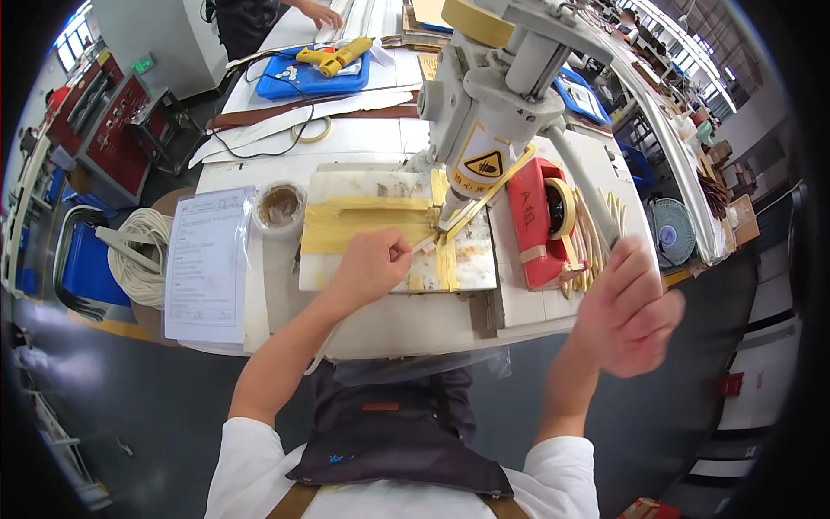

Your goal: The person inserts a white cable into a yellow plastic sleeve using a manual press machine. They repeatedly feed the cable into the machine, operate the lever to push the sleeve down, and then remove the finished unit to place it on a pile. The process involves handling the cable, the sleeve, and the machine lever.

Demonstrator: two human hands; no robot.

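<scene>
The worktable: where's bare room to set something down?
Bare worktable shows behind the white slab, right of the masking-tape roll, and between slab and front edge. Right of the lever press is crowded: red tape dispenser, yellow strips. The left hand is over the slab.

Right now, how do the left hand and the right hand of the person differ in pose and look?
The left hand is over the pale block; the right hand is at the press lever.
The left hand pinches, seemingly on a thin pale strip; the right hand makes a fist around the lever.
The left hand looks sharper; the right hand is blurred.
Both are bare.
</scene>
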